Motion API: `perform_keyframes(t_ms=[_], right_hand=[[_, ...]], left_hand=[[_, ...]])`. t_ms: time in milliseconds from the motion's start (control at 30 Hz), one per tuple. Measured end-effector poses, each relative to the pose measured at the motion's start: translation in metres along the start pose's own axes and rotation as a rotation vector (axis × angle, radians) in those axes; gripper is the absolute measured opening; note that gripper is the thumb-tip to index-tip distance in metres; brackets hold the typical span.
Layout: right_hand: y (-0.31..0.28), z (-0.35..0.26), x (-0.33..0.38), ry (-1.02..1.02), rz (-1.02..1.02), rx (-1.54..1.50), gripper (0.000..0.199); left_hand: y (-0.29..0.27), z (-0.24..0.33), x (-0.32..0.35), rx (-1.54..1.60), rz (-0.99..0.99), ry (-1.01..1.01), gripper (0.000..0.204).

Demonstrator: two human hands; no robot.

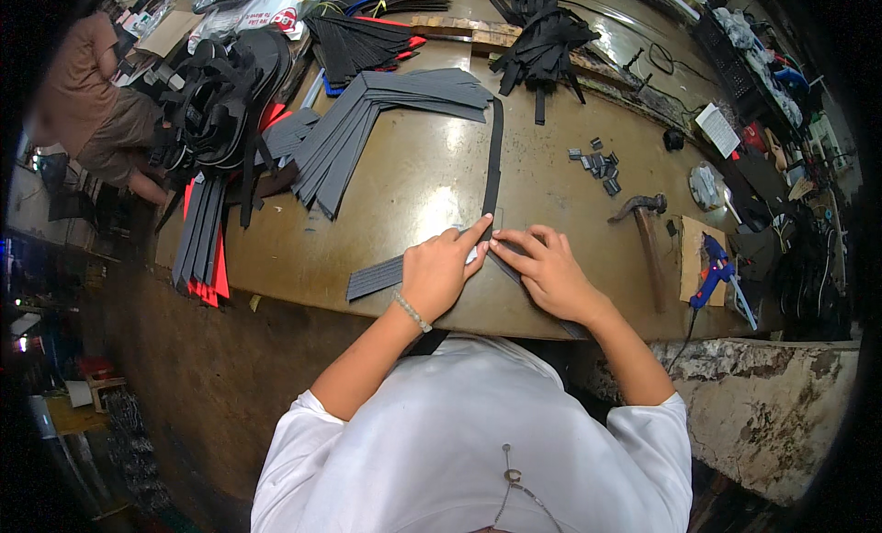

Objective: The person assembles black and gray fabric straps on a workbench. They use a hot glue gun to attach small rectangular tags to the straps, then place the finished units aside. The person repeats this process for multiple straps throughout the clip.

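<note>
My left hand, with a beaded bracelet at the wrist, presses its index finger and thumb on the near end of a long black strap. My right hand pinches at the same spot, its thumb and index finger close to the left fingertips. Under both hands lies a dark grey V-shaped strip; one arm sticks out left of my left hand, the other runs beneath my right hand. The strap meets this strip near its bend. My fingers cover the exact join.
Grey V-shaped strips lie stacked behind. Black straps are bundled at the back, sandals piled left. Small dark pieces, a hammer and a blue glue gun lie right. Another person stands far left.
</note>
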State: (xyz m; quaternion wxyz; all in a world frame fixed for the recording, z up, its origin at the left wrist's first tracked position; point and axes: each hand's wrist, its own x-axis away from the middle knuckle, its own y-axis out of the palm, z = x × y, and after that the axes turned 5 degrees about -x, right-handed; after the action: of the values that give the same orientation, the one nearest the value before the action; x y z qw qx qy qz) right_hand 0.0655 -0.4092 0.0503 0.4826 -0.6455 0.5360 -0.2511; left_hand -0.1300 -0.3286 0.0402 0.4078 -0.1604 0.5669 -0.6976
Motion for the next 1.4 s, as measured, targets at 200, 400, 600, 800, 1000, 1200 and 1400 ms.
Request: perform_keyframes(t_ms=[200, 400, 600, 800, 1000, 1200, 1400], right_hand=[[0.002, 0.012, 0.003, -0.033, -0.035, -0.045, 0.052], [0.002, 0.003, -0.003, 0.013, -0.051, -0.049, 0.051], [-0.025, 0.045, 0.037, 0.296, 0.3, -0.118, 0.037], [-0.06, 0.056, 0.088, 1.013, 0.347, 0.429, 0.043], [-0.041, -0.055, 0.021, 0.807, 0.226, -0.281, 0.037], [-0.023, -0.066, 0.004, 0.74, 0.202, -0.341, 0.03], [-0.019, -0.061, 0.007, 0.767, 0.047, -0.302, 0.036]], left_hand=[[-0.004, 0.001, -0.002, -0.018, -0.014, 0.01, 0.036], [-0.005, 0.006, -0.007, -0.056, -0.061, -0.018, 0.039], [-0.014, -0.002, -0.013, 0.155, -0.068, -0.023, 0.039], [-0.027, -0.023, 0.017, 0.318, 0.166, -0.099, 0.025], [-0.019, -0.029, 0.031, 0.25, 0.117, -0.101, 0.014], [-0.02, -0.032, 0.033, 0.26, 0.156, -0.077, 0.015], [-0.033, -0.033, 0.03, 0.253, 0.071, -0.131, 0.016]])
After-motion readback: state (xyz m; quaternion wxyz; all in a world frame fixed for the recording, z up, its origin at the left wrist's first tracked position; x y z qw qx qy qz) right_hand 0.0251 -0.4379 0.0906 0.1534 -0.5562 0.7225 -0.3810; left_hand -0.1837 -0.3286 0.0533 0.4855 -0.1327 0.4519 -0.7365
